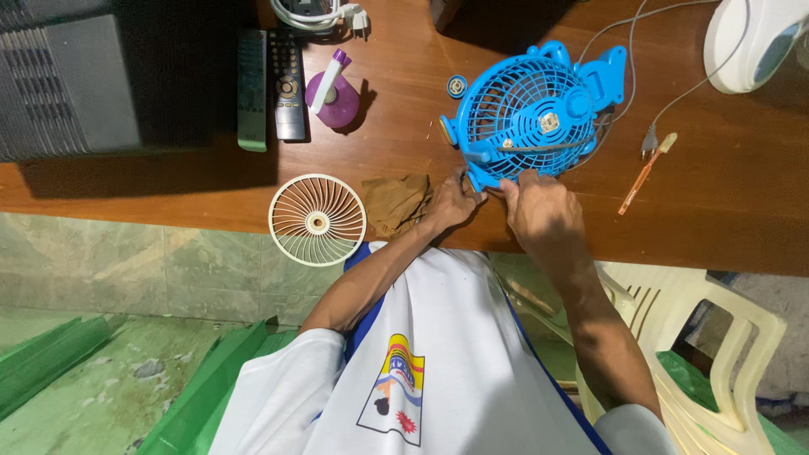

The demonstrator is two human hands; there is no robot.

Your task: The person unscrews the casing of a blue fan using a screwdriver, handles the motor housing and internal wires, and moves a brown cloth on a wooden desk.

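Near the front edge of the wooden tabletop (708, 211), right of its middle, a blue fan (533, 114) lies flat with its round grille facing up and its base and hinge pointing toward the far right corner. Both hands work at the fan's near rim, the side closest to the person. The left hand (452, 202) pinches the rim at its lower left, fingers closed on the plastic, while the right hand (543, 215) grips the rim just beside it, fingers curled over the edge of the grille. The two hands nearly touch, so the fan lies straight ahead of both, away from the person, with neither hand clearly nearer.

A small blue cap (457, 85) sits just beyond the fan's left side. A thin grey cord (674, 103) runs off to the right, its plug lying close to an orange toothbrush (645, 174). Left of the hands, a brown rag (394, 202) rests at the front edge, and a cream fan grille (318, 220) overhangs that edge. Farther back on the left are a purple spray bottle (334, 93) and two remote controls (271, 84). Open wood shows right of the fan and between the fan and the bottle. A white appliance (750, 42) fills the far right corner.
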